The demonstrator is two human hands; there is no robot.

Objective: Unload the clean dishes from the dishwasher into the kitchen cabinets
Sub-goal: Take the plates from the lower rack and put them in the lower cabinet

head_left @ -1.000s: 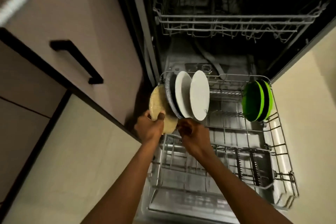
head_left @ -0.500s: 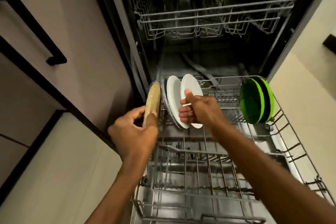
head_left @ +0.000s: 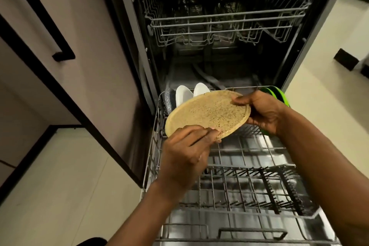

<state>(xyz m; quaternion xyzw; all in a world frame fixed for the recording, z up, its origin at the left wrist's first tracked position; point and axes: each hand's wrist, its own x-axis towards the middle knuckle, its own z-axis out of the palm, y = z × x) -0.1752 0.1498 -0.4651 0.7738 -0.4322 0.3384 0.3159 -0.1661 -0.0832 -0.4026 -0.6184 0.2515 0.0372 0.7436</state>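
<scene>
You've got the speckled tan plate [head_left: 207, 112] clear of the lower rack [head_left: 239, 168], held nearly flat above its back half and dipping a little toward 8 o'clock. Your left grip [head_left: 185, 154] is pinched on the rim at about 7 o'clock. Your right grip [head_left: 263, 112] is clamped on the rim at 3 o'clock, thumb on top.

I'd keep both on until you're past the rack wires, then slide one palm underneath so the other can deal with the cabinet door [head_left: 83, 62] off at 9 o'clock.

The plate looks matte and grainy, with a thick, squared-off edge, so it should be easy to hold. Can't tell if it's stoneware or some fibre mix.

The two white plates [head_left: 183, 96] at its 11 o'clock look glossy and slicker, so be firmer with those. The green plates [head_left: 280, 96] at 2 o'clock look like plastic, probably light.
</scene>
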